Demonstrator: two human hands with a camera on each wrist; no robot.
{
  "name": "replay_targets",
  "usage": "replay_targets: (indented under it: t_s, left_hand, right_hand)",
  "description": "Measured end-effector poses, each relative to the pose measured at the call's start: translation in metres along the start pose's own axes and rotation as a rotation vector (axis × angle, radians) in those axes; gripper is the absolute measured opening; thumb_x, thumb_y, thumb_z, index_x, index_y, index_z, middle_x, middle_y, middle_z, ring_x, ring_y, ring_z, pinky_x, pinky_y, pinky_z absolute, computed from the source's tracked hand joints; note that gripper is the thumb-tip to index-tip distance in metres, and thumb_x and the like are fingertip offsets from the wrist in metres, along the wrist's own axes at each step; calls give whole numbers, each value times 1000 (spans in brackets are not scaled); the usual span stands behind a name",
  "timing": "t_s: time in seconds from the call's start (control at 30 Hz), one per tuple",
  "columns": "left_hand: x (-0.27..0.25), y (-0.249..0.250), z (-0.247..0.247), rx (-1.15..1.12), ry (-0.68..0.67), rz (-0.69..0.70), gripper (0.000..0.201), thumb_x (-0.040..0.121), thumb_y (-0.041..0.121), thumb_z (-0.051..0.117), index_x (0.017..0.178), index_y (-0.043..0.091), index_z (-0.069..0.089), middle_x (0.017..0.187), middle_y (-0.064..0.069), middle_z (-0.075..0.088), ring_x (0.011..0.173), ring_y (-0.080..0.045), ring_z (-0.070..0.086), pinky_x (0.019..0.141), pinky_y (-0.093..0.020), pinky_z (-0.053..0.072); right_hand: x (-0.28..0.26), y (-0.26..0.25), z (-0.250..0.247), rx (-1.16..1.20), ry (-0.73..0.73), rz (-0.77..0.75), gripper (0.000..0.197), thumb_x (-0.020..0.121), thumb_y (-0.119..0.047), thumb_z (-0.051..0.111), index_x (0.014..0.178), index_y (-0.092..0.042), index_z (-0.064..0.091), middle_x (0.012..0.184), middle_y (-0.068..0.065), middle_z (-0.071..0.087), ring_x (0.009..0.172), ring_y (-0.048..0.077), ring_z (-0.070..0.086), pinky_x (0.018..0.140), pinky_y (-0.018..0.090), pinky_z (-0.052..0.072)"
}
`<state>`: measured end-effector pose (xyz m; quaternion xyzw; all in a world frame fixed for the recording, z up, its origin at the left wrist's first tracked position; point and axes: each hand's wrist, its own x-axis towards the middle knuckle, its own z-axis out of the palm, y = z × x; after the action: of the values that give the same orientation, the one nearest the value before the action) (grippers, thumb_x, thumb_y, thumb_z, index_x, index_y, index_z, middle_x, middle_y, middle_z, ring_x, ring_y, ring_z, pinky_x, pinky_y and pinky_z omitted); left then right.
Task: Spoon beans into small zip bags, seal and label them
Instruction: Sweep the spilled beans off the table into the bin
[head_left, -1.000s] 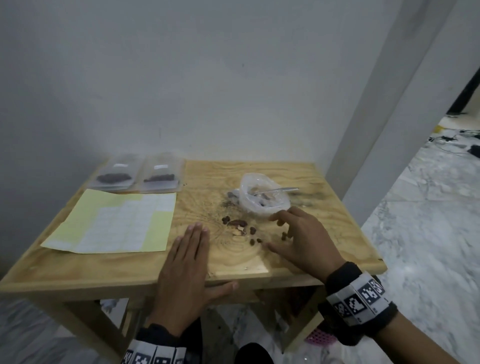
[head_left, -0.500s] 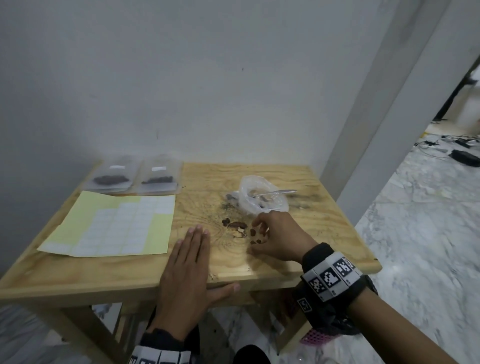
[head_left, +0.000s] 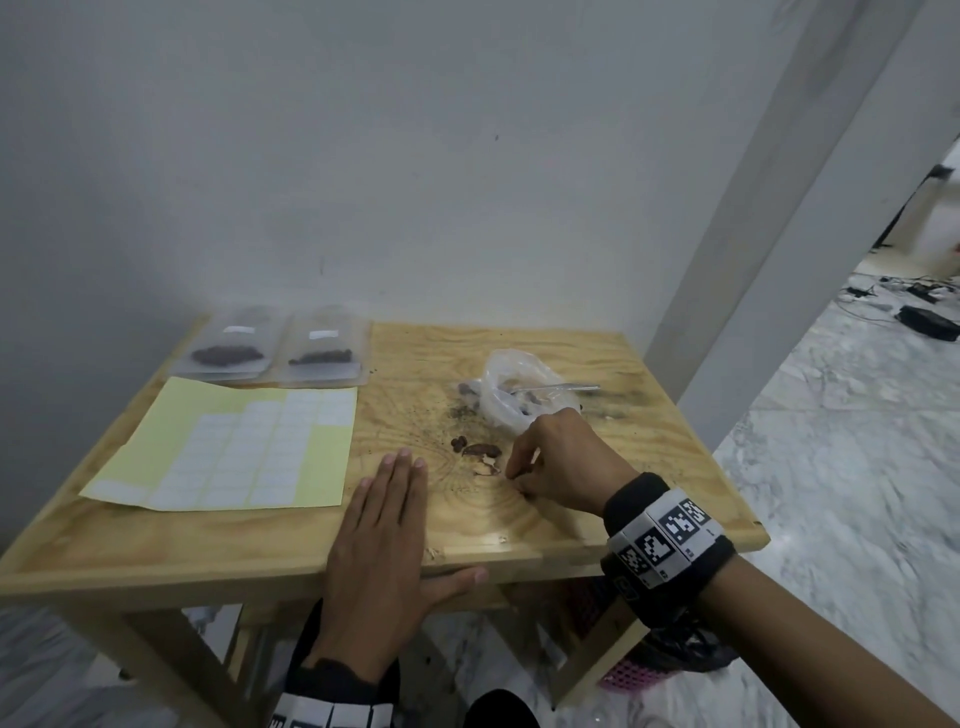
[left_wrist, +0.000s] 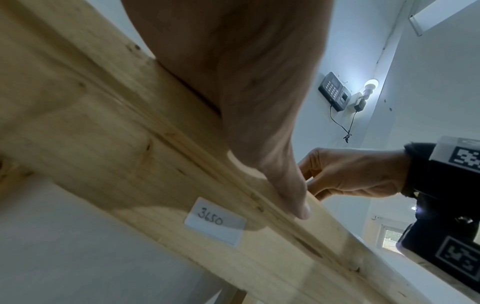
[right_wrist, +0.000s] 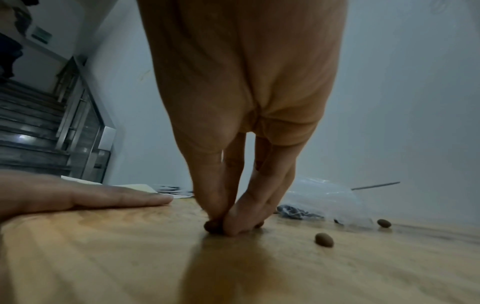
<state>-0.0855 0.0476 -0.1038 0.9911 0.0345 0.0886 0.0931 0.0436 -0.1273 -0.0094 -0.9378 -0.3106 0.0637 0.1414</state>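
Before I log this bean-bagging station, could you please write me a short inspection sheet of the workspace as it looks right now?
Surface: wooden table, dark specks near the middle.
Job's things: two filled zip bags at the far left, each with a white label; label sheet in front of them; open plastic bag with a spoon in it.
Clutter: loose beans spilled in front of the open bag.
Hands: left hand lies flat on the near edge; right hand pinches a spilled bean.
Cables: some on the floor at far right; none on the table.
Surroundings: white wall, marble floor, pink basket under the table.
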Motion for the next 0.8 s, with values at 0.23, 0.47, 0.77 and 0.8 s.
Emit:
replay_targets:
  t_s: [0.23, 0.47, 0.77, 0.8]
  left_hand:
    - [0, 0, 0, 12, -2, -11, 124, 68, 98, 24, 155, 9, 26, 164, -7, 15, 152, -20, 12, 119, -40, 14]
    - [7, 13, -9, -13, -69, -60, 145, 52, 103, 30, 157, 7, 2, 164, -11, -9, 152, -24, -9, 123, -41, -1]
    - [23, 40, -1, 77, -103, -134, 157, 37, 103, 28, 156, 3, 5, 160, -30, -1, 150, -40, -5, 122, -51, 5]
    - [23, 40, 0, 88, -108, -136, 157, 36, 103, 27, 156, 3, 12, 160, -30, 6, 151, -40, 1, 121, -51, 9]
  right_hand:
    - [3, -3, 3, -21, 14, 17, 11, 66, -3, 81, 73, -10, 77, 75, 1, 73, 68, 9, 54, 66, 26, 55]
    - [8, 12, 3, 34, 52, 47, 15, 63, -6, 88, 71, -11, 78, 69, -4, 67, 66, 9, 58, 53, 12, 43]
    - [-5, 26, -10, 108, -30, -62, 17, 82, -4, 71, 88, -15, 83, 84, -2, 79, 74, 5, 69, 69, 13, 54]
    - [-6, 27, -11, 98, -46, -82, 18, 85, -5, 69, 91, -15, 83, 87, -1, 79, 75, 6, 70, 70, 11, 52]
